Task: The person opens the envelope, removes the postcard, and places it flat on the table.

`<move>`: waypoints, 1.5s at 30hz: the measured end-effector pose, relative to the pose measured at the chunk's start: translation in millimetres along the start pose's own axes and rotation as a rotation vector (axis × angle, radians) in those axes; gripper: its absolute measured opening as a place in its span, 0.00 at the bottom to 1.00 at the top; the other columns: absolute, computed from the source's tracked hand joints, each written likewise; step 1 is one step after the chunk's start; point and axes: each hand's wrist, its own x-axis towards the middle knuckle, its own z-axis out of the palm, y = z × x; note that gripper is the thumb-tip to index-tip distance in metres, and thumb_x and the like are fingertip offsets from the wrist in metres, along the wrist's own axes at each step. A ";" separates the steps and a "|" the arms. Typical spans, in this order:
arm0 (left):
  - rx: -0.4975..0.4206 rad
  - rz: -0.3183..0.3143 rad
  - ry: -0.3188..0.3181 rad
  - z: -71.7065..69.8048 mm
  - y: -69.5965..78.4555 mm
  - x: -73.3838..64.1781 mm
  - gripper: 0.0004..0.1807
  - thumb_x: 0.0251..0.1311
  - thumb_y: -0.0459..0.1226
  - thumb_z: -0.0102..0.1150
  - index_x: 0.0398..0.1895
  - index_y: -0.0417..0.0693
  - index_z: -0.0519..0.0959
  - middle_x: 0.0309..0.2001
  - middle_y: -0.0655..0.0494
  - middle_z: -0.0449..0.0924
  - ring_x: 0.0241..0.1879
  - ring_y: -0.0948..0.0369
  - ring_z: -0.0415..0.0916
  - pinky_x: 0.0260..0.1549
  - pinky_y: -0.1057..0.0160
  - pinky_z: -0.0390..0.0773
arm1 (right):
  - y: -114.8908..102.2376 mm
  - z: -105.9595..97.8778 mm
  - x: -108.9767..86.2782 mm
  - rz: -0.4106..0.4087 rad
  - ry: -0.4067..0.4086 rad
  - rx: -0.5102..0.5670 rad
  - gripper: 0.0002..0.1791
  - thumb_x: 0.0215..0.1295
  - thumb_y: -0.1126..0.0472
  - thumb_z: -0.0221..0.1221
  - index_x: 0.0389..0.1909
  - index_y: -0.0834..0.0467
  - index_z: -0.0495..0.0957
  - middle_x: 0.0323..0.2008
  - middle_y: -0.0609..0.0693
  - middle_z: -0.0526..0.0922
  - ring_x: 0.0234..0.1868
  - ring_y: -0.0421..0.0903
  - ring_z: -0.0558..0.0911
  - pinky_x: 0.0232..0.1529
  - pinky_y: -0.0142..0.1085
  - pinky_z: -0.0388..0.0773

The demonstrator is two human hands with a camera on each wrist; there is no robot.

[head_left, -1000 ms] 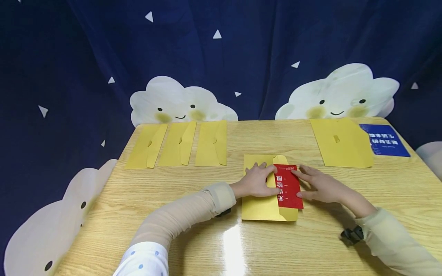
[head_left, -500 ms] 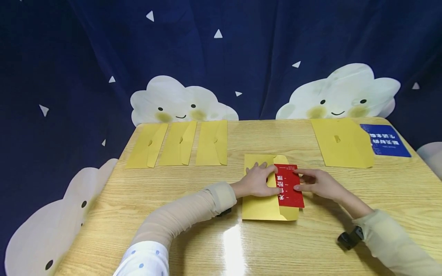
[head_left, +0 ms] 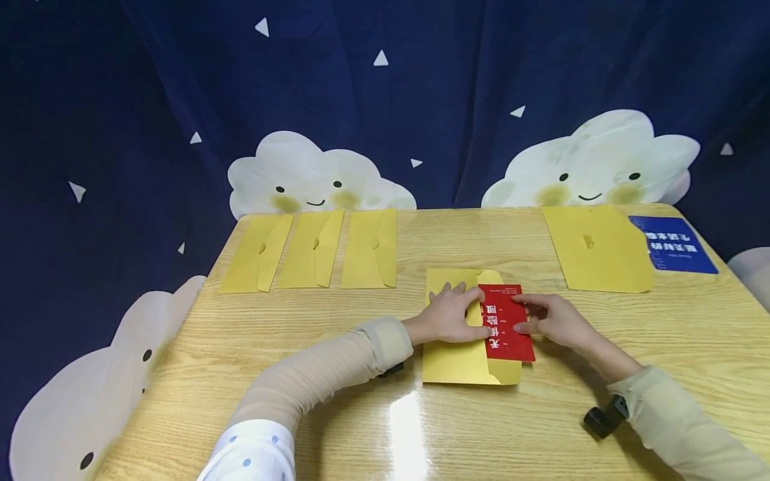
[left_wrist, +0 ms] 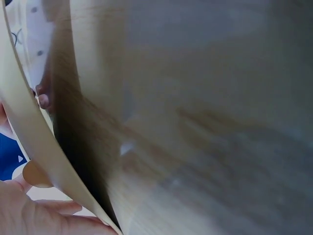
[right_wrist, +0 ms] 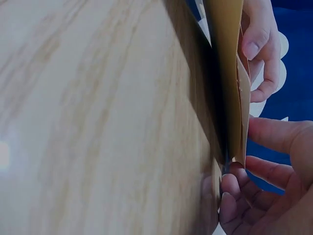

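Flat on the table lies a yellow envelope (head_left: 452, 366) with its flap opened to the right. A red card (head_left: 511, 342) with white characters sticks out of its right side, its left part hidden inside. My left hand (head_left: 450, 316) rests on the envelope with fingers spread, thumb and index finger reaching over the card's edge. At the card's right edge, my right hand (head_left: 559, 322) pinches it between thumb and fingers. The right wrist view shows the thumb (right_wrist: 274, 134) on the card's upper face and other fingers below.
Three closed yellow envelopes (head_left: 369, 250) line up at the back left. Another yellow envelope (head_left: 592, 257) lies at the back right, flap opened, with a blue card (head_left: 680, 247) beside it, partly covered. A patterned blue curtain (head_left: 385, 107) hangs behind the wooden table (head_left: 337, 427).
My right hand's fingers have closed on the red card's right edge. The card has slid slightly right, showing more of its characters. My left hand has stayed in place.
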 end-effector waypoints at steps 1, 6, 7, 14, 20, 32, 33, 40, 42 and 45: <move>0.001 -0.002 0.001 0.0 0.2 0.1 0.27 0.50 0.57 0.55 0.51 0.59 0.67 0.59 0.47 0.66 0.58 0.40 0.62 0.45 0.37 0.65 | 0.1 -0.9 -0.4 0.004 -0.002 0.008 0.32 0.48 0.63 0.67 0.54 0.71 0.70 0.36 0.58 0.77 0.32 0.48 0.72 0.27 0.33 0.70; 0.000 -0.006 0.001 0.8 0.3 0.4 0.26 0.49 0.57 0.56 0.51 0.60 0.68 0.59 0.48 0.66 0.57 0.41 0.62 0.45 0.38 0.65 | 1.9 -5.4 -2.6 0.020 -0.013 0.018 0.32 0.49 0.62 0.67 0.55 0.71 0.69 0.37 0.58 0.76 0.33 0.48 0.72 0.29 0.34 0.70; 0.000 -0.007 -0.001 0.9 0.3 0.4 0.26 0.49 0.57 0.56 0.51 0.60 0.68 0.59 0.47 0.66 0.58 0.41 0.62 0.45 0.38 0.65 | 2.3 -6.3 -3.2 0.021 -0.016 0.018 0.33 0.49 0.61 0.67 0.55 0.70 0.69 0.37 0.58 0.75 0.33 0.48 0.71 0.29 0.34 0.69; -0.002 -0.006 -0.012 1.6 -0.2 -0.2 0.27 0.49 0.57 0.56 0.52 0.59 0.67 0.61 0.46 0.64 0.59 0.40 0.60 0.46 0.37 0.64 | 3.8 -13.3 -9.1 0.038 -0.018 0.048 0.34 0.49 0.60 0.67 0.57 0.70 0.68 0.39 0.60 0.75 0.33 0.48 0.71 0.27 0.33 0.69; 0.004 -0.005 -0.001 2.9 -0.7 -0.6 0.26 0.49 0.57 0.56 0.50 0.60 0.68 0.58 0.48 0.67 0.58 0.41 0.62 0.46 0.37 0.64 | 8.5 -18.2 -12.2 0.039 -0.011 0.060 0.34 0.50 0.61 0.66 0.57 0.71 0.67 0.43 0.63 0.74 0.34 0.47 0.72 0.25 0.32 0.70; 0.016 -0.002 0.010 3.3 -0.5 -1.5 0.28 0.48 0.57 0.57 0.52 0.59 0.69 0.55 0.49 0.69 0.56 0.43 0.64 0.45 0.38 0.65 | 13.5 -25.6 -18.9 0.049 -0.003 0.132 0.34 0.52 0.63 0.64 0.58 0.73 0.65 0.46 0.66 0.73 0.34 0.46 0.75 0.28 0.33 0.75; 0.017 0.001 0.013 3.3 -0.3 -1.5 0.28 0.48 0.57 0.57 0.52 0.59 0.69 0.55 0.50 0.69 0.55 0.44 0.65 0.44 0.38 0.66 | 13.3 -26.4 -19.8 0.051 -0.004 0.147 0.33 0.53 0.64 0.64 0.58 0.73 0.64 0.45 0.66 0.73 0.34 0.46 0.76 0.29 0.34 0.75; 0.027 0.008 0.019 3.0 0.8 -2.1 0.27 0.48 0.57 0.57 0.52 0.59 0.69 0.53 0.51 0.70 0.53 0.45 0.66 0.43 0.40 0.66 | 11.8 -31.6 -26.0 0.066 -0.008 0.280 0.34 0.54 0.67 0.62 0.60 0.74 0.61 0.42 0.67 0.74 0.31 0.42 0.80 0.30 0.37 0.78; 0.028 0.007 0.019 2.4 1.3 -2.2 0.27 0.48 0.57 0.57 0.52 0.59 0.69 0.53 0.51 0.70 0.54 0.45 0.65 0.43 0.40 0.66 | 11.8 -33.3 -27.5 0.072 -0.015 0.330 0.34 0.55 0.68 0.61 0.61 0.75 0.58 0.41 0.68 0.76 0.31 0.44 0.81 0.31 0.38 0.79; 0.026 0.010 0.019 2.2 1.6 -2.2 0.27 0.49 0.57 0.57 0.51 0.59 0.69 0.52 0.51 0.70 0.53 0.45 0.66 0.43 0.40 0.66 | 12.3 -36.4 -29.3 0.079 -0.025 0.389 0.35 0.56 0.69 0.59 0.62 0.75 0.55 0.40 0.69 0.78 0.31 0.45 0.83 0.31 0.40 0.79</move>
